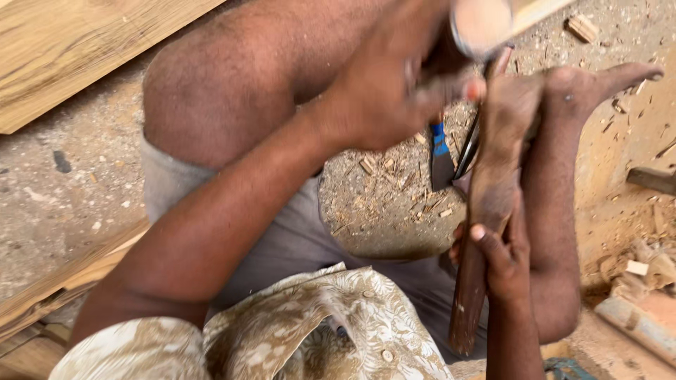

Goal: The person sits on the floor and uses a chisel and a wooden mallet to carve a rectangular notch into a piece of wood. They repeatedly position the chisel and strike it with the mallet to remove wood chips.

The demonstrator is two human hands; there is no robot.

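My left hand point(394, 95) is closed around a chisel point(441, 158) with a blue band and a dark blade that points down. A pale round wooden end point(482, 24), blurred, shows just above that hand. The blade is right beside a long dark brown piece of wood point(493, 190) that stands nearly upright. My right hand point(501, 262) grips this wood at its middle from below. My bare foot point(598, 84) rests against the top of the wood. A thin dark curved strip point(467, 151) lies between blade and wood.
Wood chips and sawdust point(387, 190) cover the ground between my legs. A light wooden board point(77, 49) lies at the upper left, and another plank point(63, 281) at the lower left. Offcuts and blocks point(637, 274) are piled at the right edge.
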